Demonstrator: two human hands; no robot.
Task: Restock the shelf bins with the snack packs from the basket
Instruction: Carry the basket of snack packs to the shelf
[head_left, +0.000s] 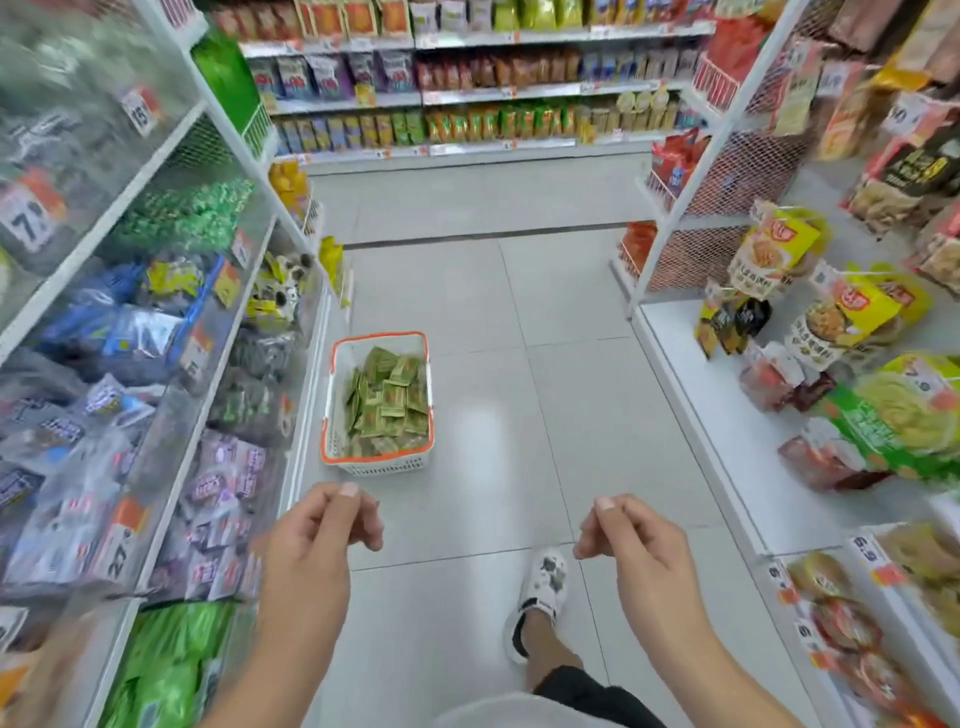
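A white basket with an orange rim (332, 395) stands on the aisle floor against the foot of the left shelf. It holds several small green snack packs (389, 400). My left hand (317, 540) hangs in front of me, just short of the basket, with its fingers loosely curled and nothing in it. My right hand (634, 540) is held the same way further right, over bare floor tiles, also holding nothing. Clear-fronted shelf bins (156, 332) with mixed snack packs line the left shelving beside the basket.
Shelving on the right (831, 364) carries hanging and stacked snack bags. More full shelves (467, 104) close the aisle's far end. Grey floor tiles (519, 364) run between the shelves. My foot in a white shoe (540, 587) is on the floor between my hands.
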